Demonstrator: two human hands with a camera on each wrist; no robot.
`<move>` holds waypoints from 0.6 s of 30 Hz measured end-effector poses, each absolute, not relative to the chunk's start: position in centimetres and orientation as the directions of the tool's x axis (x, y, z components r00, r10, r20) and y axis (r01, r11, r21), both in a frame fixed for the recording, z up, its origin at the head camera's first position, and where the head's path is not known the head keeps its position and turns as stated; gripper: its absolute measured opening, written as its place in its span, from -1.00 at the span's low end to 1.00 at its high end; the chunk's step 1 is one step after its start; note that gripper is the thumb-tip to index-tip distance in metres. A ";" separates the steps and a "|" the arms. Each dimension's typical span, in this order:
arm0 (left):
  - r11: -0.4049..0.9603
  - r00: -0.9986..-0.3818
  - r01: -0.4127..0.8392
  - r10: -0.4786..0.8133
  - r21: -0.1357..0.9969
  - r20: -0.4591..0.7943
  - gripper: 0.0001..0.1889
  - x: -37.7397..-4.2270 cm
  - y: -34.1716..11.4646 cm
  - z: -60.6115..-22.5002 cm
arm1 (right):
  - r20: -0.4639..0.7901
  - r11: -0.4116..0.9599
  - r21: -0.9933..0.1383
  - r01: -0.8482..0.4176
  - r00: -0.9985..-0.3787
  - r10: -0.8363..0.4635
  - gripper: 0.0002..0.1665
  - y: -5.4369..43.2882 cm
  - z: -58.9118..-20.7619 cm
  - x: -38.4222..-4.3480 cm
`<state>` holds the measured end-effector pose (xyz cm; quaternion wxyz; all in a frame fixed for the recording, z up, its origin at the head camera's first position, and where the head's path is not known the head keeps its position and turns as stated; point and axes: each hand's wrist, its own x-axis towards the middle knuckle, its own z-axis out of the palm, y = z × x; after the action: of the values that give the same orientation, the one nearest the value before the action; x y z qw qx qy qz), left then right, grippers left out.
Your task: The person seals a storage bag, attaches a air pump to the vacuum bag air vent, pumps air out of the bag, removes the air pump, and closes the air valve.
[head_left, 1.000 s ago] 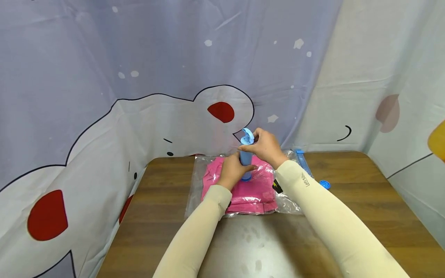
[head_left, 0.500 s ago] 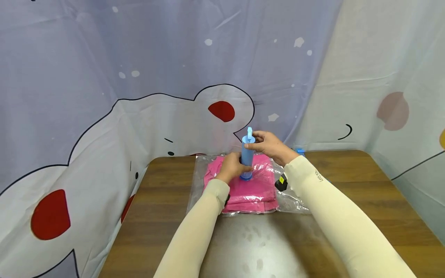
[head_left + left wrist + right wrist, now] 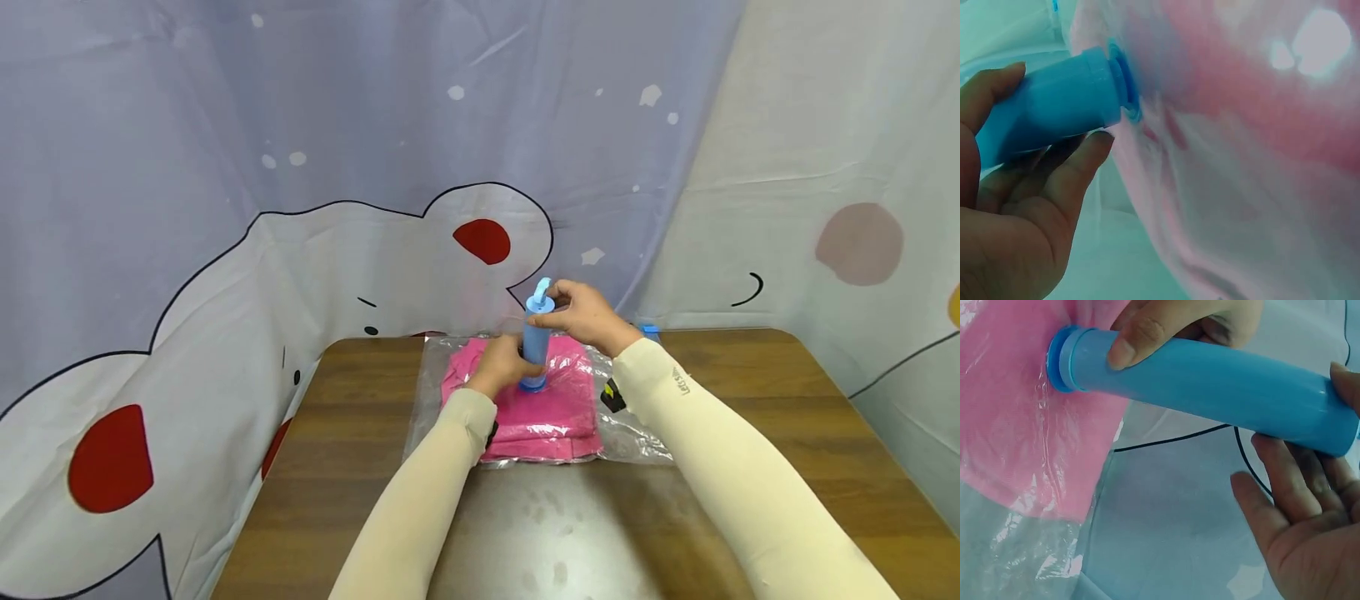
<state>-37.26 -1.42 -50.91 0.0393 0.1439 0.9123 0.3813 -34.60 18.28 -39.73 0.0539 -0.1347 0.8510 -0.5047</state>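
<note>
A light blue hand pump [image 3: 536,343] stands upright on a clear plastic bag [image 3: 637,437] with folded pink cloth [image 3: 547,427] inside. Its bottom end meets a darker blue round valve [image 3: 1057,359] on the bag. My left hand [image 3: 502,365] grips the pump's lower body, thumb on one side and fingers behind. Up at the top end, my right hand [image 3: 588,317] holds the pump between thumb and fingers, just below the pale blue handle [image 3: 542,290]. In the right wrist view both hands show along the cylinder.
Part of a blue plastic piece [image 3: 649,332] shows behind the right sleeve at the bag's far right. The brown wooden table [image 3: 360,408] has a shiny grey patch in front of the bag. A printed curtain [image 3: 360,125] hangs behind the table.
The pump's handle has turned, first edge-on and now slightly angled. My right hand has shifted a little to the right, and its sleeve now covers a small blue round piece on the table.
</note>
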 end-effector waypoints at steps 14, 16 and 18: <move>0.641 -0.962 0.272 0.163 0.717 0.218 -0.45 -33.3 -0.2 -49.2 | 0.126 0.673 -0.712 -0.199 -0.980 -0.156 -0.36 17.2 -39.7 -33.9; 0.660 -0.959 0.278 0.158 0.698 0.233 -0.51 -33.2 0.0 -49.1 | 0.118 0.656 -0.731 -0.188 -0.982 -0.150 -0.32 17.1 -39.9 -33.7; 0.661 -0.956 0.291 0.172 0.691 0.237 -0.55 -33.3 0.0 -49.1 | 0.097 0.615 -0.770 -0.168 -0.984 -0.148 -0.29 17.2 -40.3 -33.7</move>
<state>-33.26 0.01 -49.12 -0.0755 0.1274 0.9083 0.3912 -33.65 17.22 -40.30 -0.0117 -0.0880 0.8985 -0.4298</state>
